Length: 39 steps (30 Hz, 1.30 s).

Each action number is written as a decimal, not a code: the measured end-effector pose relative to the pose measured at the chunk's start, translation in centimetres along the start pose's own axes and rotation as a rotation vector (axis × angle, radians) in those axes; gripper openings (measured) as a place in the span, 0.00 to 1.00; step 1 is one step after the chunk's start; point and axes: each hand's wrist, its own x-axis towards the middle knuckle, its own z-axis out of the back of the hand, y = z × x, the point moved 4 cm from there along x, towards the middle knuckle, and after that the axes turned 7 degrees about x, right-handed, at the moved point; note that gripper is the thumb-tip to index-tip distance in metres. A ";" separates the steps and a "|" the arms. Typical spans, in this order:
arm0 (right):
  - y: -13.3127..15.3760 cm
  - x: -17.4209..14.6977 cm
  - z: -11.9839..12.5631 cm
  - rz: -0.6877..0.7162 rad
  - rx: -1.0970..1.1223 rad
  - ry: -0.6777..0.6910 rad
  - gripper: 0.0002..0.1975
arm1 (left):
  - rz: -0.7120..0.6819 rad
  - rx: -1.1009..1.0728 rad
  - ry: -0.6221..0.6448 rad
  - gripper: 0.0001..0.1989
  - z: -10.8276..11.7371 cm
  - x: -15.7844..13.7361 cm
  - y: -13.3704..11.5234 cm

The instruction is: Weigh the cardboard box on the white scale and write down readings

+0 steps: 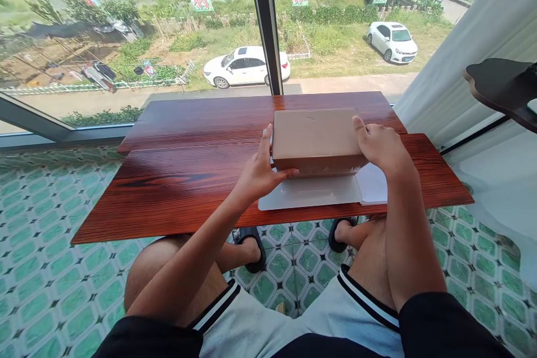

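Note:
A brown cardboard box (316,134) is held between my two hands over the right half of the wooden table. My left hand (263,170) grips its left end, with the thumb along the front lower edge and the fingers up the side. On the right end, my right hand (380,145) has its thumb on the top corner; its other fingers are hidden behind the box. Under the box lies a flat silver-grey panel, perhaps a laptop (308,194). Beside that, partly covered by my right wrist, are white paper sheets (372,183).
The reddish-brown table (180,196) has two boards, with its front edge just above my knees. A window (168,39) stands behind it. To the right hang a white curtain (453,56) and a dark curved object (503,86). Green patterned tiles (50,268) cover the floor.

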 end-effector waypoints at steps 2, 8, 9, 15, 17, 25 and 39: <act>0.3 -0.2 0.1 0.003 -0.008 0.012 0.45 | 0.009 0.057 -0.006 0.65 0.0 -0.1 -0.2; 0.6 -0.4 0.2 0.000 -0.049 0.040 0.46 | 0.028 0.120 -0.016 0.64 0.0 -0.1 -0.2; 0.7 -0.4 0.2 -0.002 -0.048 0.041 0.46 | 0.029 0.114 -0.018 0.64 -0.1 -0.1 -0.1; 0.7 -0.5 0.4 -0.011 -0.048 0.033 0.46 | 0.030 0.095 -0.029 0.59 -0.4 -0.2 -0.3; 0.7 -0.4 0.3 -0.008 -0.047 0.018 0.46 | 0.022 0.090 -0.030 0.57 -0.5 -0.3 -0.5; -0.3 0.3 -0.4 0.073 0.116 -0.133 0.45 | -0.019 0.076 -0.045 0.56 -0.2 -0.4 -0.6; 3.2 -1.8 1.3 0.104 0.225 -0.247 0.35 | -0.050 0.145 -0.143 0.55 2.6 -0.8 -1.2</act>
